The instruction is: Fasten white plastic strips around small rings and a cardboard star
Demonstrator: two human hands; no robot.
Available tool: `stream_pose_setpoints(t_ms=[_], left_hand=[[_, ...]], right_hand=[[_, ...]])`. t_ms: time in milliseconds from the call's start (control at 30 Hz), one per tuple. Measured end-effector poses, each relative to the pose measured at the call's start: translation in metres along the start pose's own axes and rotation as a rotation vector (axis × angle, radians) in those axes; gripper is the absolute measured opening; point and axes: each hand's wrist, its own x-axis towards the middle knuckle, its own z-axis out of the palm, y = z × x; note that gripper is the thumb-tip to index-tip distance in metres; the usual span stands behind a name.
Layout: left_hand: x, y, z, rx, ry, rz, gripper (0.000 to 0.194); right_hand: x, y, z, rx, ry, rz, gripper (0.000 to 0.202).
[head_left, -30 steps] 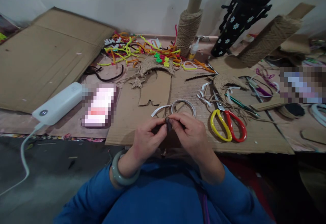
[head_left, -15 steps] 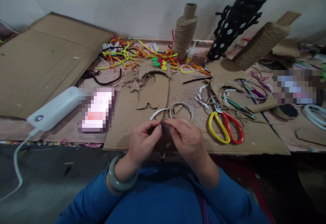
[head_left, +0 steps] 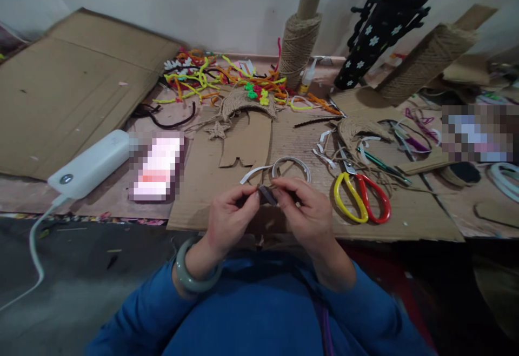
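Note:
Just above the front of the cardboard sheet [head_left: 300, 140], both hands meet at a small dark flat strip [head_left: 268, 195]. My left hand [head_left: 232, 214] pinches its left end between thumb and forefinger. At the other end, my right hand [head_left: 307, 213] pinches it the same way. What the strip is made of is hard to make out. A roll of white double-sided tape [head_left: 308, 171] lies right behind my fingers. Scissors [head_left: 359, 196] with one yellow and one red handle rest to the right. Farther back is a twine-wrapped arch [head_left: 247, 105] with small flowers, and a twine star [head_left: 217, 130] beside it.
A tangle of coloured pipe cleaners [head_left: 198, 80] lies along the wall. Two twine rolls [head_left: 299, 42] and a black flowered holder [head_left: 365, 48] stand behind. At left are a white power bank [head_left: 91, 164] and a blurred phone [head_left: 157, 167]. A second twine-wrapped curve [head_left: 357, 128] sits beyond the scissors.
My hands have drawn slightly apart, showing more of the dark strip between them. The whole view has shifted a little; the things on the table stay put.

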Motion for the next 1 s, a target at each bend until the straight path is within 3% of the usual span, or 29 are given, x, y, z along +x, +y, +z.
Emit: stream_pose_setpoints(t_ms=[167, 400, 833, 1000], left_hand=[[-0.0007, -0.0039, -0.0002, -0.018, 0.006, -0.016, 0.015], [-0.0002, 0.0025, 0.0006, 0.069, 0.048, 0.101, 0.011], [-0.0003, 0.0050, 0.0024, 0.139, 0.046, 0.306, 0.012], [-0.0007, 0.0056, 0.0032, 0.168, 0.034, 0.324, 0.013]], right_hand=[[-0.0013, -0.0004, 0.0002, 0.071, 0.029, 0.061, 0.008], [0.0011, -0.0022, 0.0029, -0.067, -0.065, 0.039, 0.004], [0.0037, -0.0011, 0.0045, -0.071, -0.071, 0.052, 0.006], [0.0039, -0.0033, 0.0043, -0.070, -0.079, 0.067, 0.007]])
